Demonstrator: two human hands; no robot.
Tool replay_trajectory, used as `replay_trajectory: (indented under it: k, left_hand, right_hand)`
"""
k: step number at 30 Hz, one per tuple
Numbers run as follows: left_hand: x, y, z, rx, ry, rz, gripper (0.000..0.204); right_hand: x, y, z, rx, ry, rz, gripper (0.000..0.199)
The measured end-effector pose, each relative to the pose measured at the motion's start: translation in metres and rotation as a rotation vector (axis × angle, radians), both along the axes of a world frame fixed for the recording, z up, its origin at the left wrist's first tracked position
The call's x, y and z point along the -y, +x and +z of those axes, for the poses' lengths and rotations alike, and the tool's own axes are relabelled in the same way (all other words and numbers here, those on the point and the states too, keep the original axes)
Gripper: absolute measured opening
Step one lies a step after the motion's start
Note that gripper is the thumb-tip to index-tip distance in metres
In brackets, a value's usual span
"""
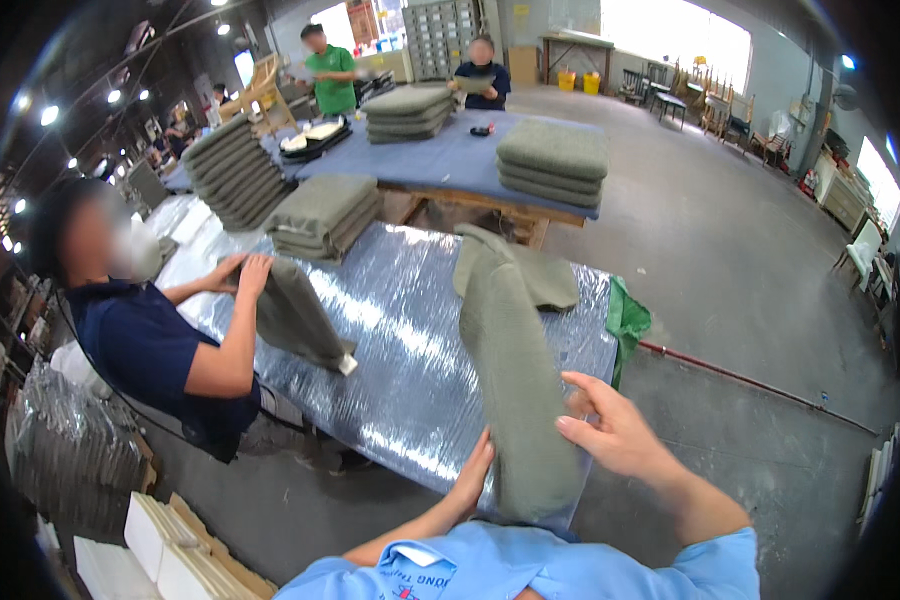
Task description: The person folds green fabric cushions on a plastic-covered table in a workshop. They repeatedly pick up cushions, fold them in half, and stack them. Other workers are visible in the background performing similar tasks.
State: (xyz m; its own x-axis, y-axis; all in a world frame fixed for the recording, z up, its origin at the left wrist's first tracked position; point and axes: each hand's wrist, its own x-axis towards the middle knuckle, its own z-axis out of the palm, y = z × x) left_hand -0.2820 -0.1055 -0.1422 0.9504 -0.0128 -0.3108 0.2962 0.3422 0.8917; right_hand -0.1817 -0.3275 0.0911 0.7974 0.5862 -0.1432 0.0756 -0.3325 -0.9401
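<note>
A long grey-green fabric cushion [518, 385] stands on its narrow side in front of me, on a table covered in shiny plastic film. At its far end a loose flap of the same fabric [550, 282] spreads over the film. My left hand [468, 474] lies flat along the cushion's left face near its close end, fingers stretched out. On the other side, my right hand [610, 428] has its fingers spread, thumb and fingertips at the cushion's right face. Whether the fingertips press on the fabric, I cannot tell.
At the left a co-worker in navy [170, 340] holds another grey-green cushion [300, 315] upright. Cushion stacks [325, 215] stand beyond, some on a blue table [450, 160]. Green cloth [625, 315] hangs at the right corner; a red pole [740, 380] lies beyond it.
</note>
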Motion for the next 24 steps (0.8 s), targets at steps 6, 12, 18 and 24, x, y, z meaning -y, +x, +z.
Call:
replay_trajectory:
  k: [6,12,18,24]
  left_hand:
    - [0.019,0.029,0.051,0.338,0.119,0.139,0.08]
    - [0.017,0.029,0.077,0.438,0.144,0.18,0.079]
    - [0.012,0.053,0.092,0.527,0.348,0.198,0.079]
    - [-0.007,0.111,0.104,0.503,0.441,0.202,0.088]
  right_hand:
    - [-0.054,-0.027,-0.124,-0.188,0.435,-0.076,0.088]
    - [-0.061,-0.022,-0.127,-0.247,0.569,-0.114,0.075]
    - [-0.06,-0.016,-0.126,-0.237,0.578,-0.139,0.074]
    - [-0.053,-0.009,-0.132,-0.234,0.591,-0.113,0.074]
